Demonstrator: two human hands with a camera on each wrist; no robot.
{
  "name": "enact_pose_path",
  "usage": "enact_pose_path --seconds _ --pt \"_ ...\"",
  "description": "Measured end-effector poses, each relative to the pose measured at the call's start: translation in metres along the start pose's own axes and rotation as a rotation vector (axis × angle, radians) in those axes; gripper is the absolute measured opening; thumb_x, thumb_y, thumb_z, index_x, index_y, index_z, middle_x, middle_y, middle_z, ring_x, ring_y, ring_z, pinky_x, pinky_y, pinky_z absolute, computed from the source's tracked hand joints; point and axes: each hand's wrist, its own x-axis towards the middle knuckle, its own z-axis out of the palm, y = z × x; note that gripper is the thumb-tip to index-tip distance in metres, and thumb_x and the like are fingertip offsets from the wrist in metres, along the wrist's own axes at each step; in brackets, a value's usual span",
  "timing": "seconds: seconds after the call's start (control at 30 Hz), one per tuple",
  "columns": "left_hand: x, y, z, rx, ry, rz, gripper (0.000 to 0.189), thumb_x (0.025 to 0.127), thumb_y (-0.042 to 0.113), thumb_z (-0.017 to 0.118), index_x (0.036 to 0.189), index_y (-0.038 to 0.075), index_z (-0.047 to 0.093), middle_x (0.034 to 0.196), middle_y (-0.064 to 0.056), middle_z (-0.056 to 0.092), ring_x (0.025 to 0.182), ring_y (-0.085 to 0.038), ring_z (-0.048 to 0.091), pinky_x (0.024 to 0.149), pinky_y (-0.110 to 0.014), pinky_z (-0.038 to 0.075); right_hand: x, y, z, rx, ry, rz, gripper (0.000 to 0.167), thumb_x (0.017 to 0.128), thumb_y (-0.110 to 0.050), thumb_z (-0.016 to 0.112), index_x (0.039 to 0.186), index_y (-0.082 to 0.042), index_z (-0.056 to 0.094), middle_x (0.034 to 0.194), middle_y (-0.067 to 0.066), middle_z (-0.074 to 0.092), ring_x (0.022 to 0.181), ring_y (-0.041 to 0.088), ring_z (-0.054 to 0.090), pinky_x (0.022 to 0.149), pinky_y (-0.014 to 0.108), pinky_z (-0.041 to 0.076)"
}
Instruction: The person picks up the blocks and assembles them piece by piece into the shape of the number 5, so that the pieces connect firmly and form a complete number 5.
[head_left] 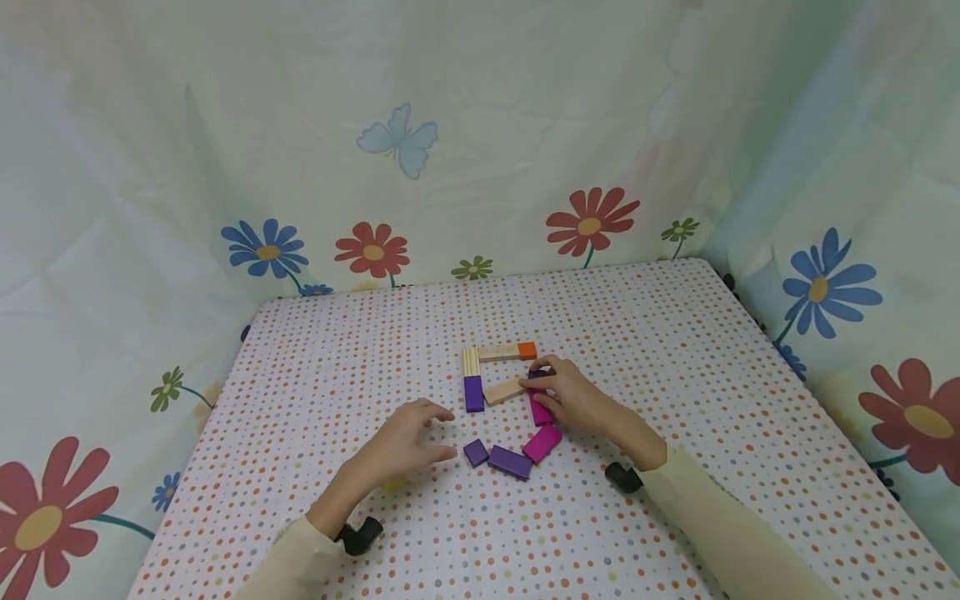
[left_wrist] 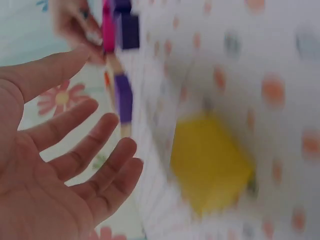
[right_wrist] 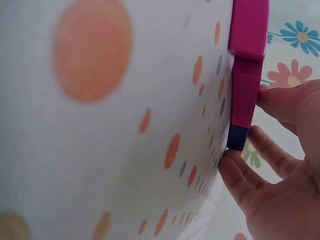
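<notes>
My right hand (head_left: 581, 400) reaches over the right side of a block outline, fingers spread. Its thumb is at a magenta block (right_wrist: 246, 90), and its fingertips are around a small dark purple block (right_wrist: 238, 137) at that block's end. A plain wooden block (head_left: 504, 391) slants beside those fingers. My left hand (head_left: 401, 442) hovers at the left with fingers apart and nothing in them. Beneath it lies a yellow block (left_wrist: 210, 162), mostly covered by the hand in the head view.
Plain wooden blocks (head_left: 471, 360), an orange block (head_left: 527, 351) and a purple block (head_left: 474, 394) form the outline's far and left sides. Nearer lie a magenta block (head_left: 542, 444), a purple block (head_left: 510, 462) and a small purple block (head_left: 476, 452), on a dotted tablecloth (head_left: 360, 350).
</notes>
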Motion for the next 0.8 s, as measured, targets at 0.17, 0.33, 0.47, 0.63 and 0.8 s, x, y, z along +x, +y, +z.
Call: enact_pose_path --seconds 0.17,0.33,0.47,0.63,0.8 --pt "-0.013 -0.013 -0.024 -0.009 -0.009 -0.066 0.046 0.09 0.023 0.086 0.133 0.013 0.07 0.133 -0.006 0.07 0.119 -0.03 0.065 0.095 -0.049 0.056 -0.001 -0.001 -0.001 0.013 0.001 -0.004 0.033 0.104 -0.008 0.065 0.137 -0.008 0.072 0.146 0.022 0.054 0.129 0.04 0.054 0.103 0.055 0.051" --pt "-0.027 -0.026 -0.033 -0.008 -0.077 -0.097 0.047 0.085 0.016 0.089 0.128 0.012 0.072 0.124 -0.006 0.069 0.111 -0.027 0.064 0.089 -0.042 0.055 -0.002 -0.003 -0.002 0.023 -0.004 0.003 0.035 0.105 -0.008 0.063 0.139 -0.009 0.07 0.148 0.021 0.053 0.127 0.038 0.055 0.098 0.049 0.05" --pt "-0.037 -0.036 -0.028 -0.018 -0.152 -0.111 0.044 0.081 0.015 0.092 0.121 0.014 0.073 0.112 -0.001 0.065 0.101 -0.02 0.056 0.082 -0.033 0.049 -0.003 -0.003 -0.002 0.021 -0.015 0.009 0.036 0.106 -0.008 0.062 0.141 -0.009 0.069 0.149 0.02 0.052 0.127 0.037 0.054 0.095 0.046 0.048" --pt "-0.04 -0.043 -0.021 -0.036 -0.162 -0.077 0.033 0.082 0.01 0.09 0.109 0.013 0.072 0.1 0.001 0.064 0.09 -0.017 0.055 0.074 -0.026 0.049 -0.002 -0.003 -0.003 0.016 -0.008 0.009 0.036 0.106 -0.007 0.062 0.14 -0.01 0.07 0.148 0.02 0.053 0.127 0.037 0.054 0.095 0.046 0.049" --pt "-0.031 -0.042 -0.021 -0.038 -0.1 -0.11 0.027 0.084 0.008 0.089 0.106 0.011 0.075 0.095 0.001 0.066 0.085 -0.015 0.057 0.071 -0.024 0.049 -0.001 -0.001 -0.002 0.012 -0.008 -0.002 0.036 0.106 -0.007 0.062 0.141 -0.01 0.07 0.148 0.021 0.052 0.127 0.038 0.055 0.096 0.048 0.049"
